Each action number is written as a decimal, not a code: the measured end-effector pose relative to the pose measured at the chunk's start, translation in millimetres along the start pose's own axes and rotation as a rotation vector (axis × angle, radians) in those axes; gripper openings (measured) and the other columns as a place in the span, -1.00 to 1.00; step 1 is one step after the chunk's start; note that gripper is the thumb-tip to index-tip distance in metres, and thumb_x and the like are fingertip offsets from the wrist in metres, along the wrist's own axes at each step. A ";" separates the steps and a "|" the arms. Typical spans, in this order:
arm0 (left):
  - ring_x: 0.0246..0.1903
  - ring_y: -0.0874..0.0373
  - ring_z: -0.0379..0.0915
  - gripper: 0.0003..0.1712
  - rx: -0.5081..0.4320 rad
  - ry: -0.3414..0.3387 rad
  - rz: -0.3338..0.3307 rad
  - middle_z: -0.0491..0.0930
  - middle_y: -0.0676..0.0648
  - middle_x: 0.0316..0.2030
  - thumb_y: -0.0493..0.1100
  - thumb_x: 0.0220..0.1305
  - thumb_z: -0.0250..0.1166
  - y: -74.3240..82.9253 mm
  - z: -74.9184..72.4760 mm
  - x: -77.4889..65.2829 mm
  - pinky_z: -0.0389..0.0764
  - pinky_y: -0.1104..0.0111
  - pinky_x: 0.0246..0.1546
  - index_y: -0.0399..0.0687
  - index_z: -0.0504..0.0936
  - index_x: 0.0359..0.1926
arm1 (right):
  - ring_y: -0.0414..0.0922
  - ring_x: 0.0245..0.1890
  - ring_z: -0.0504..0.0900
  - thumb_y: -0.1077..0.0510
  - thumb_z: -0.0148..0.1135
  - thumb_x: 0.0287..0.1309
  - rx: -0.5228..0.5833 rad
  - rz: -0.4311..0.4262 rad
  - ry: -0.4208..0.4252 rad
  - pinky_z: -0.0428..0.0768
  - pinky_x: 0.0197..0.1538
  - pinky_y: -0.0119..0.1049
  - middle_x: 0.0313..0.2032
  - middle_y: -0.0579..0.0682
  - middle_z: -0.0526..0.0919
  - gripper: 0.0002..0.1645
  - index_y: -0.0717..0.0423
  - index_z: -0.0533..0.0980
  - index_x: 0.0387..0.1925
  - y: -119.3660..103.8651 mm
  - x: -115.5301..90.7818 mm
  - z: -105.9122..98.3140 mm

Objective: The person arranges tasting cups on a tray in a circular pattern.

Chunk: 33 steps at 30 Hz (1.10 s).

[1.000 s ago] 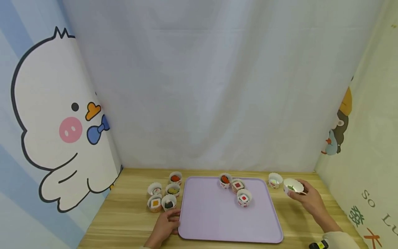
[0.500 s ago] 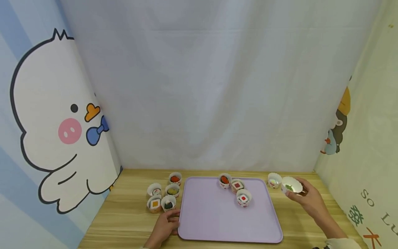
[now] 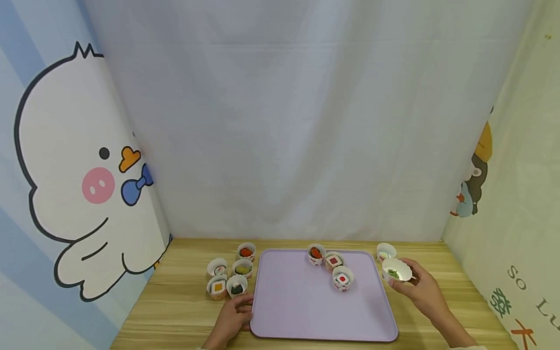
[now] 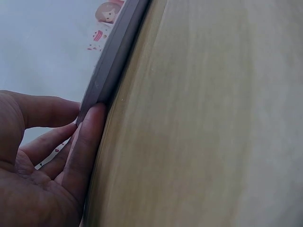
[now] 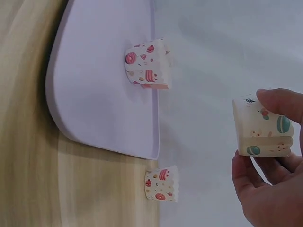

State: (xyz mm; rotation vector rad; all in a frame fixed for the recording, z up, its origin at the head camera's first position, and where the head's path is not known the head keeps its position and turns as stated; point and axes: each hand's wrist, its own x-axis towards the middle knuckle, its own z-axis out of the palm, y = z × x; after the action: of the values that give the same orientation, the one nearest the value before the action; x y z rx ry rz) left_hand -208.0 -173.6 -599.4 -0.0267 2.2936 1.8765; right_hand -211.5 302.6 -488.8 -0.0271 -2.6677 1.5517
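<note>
My right hand [image 3: 422, 287] holds a white scalloped paper cup [image 3: 402, 268] between thumb and fingers, raised near the tray's right edge. A small green piece lies inside; in the right wrist view the cup's [image 5: 262, 135] outside shows green macaron prints. My left hand [image 3: 232, 316] pinches the left rim of the lilac tray [image 3: 297, 311]. The left wrist view has fingertips [image 4: 71, 109] on either side of that rim. On the tray's back right stand three printed cups, one with a red sushi-like piece [image 3: 316, 253], the others with white pieces with red centres.
Left of the tray, several paper cups cluster on the wooden table [image 3: 175, 291], one holding a white piece with a yellow square [image 3: 218, 287]. Another cup [image 3: 387, 252] stands beyond the tray's right edge. A pale curtain [image 3: 280, 121] hangs behind the table.
My right hand has carried its cup leftward and slightly toward me, from the right of the table to the tray's right edge. The left hand stays at the tray's left rim.
</note>
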 end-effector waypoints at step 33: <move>-0.22 0.15 0.58 -0.42 0.000 0.003 -0.005 0.57 -0.39 0.02 -0.46 0.07 0.25 1.9 -0.6 -1.4 0.71 0.22 -0.46 -0.45 0.47 0.19 | -0.30 -0.14 0.56 0.24 0.57 -0.19 0.042 -0.006 0.074 0.59 -0.08 -0.47 -0.04 0.15 0.67 -0.28 0.21 0.51 0.11 25.3 -6.2 115.9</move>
State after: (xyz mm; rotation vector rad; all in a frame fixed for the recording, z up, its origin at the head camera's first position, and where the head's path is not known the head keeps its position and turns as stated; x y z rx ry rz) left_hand -207.0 -174.0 -597.2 -0.0354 2.2932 1.8750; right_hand -212.2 214.2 -568.2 -0.0734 -2.5766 1.5723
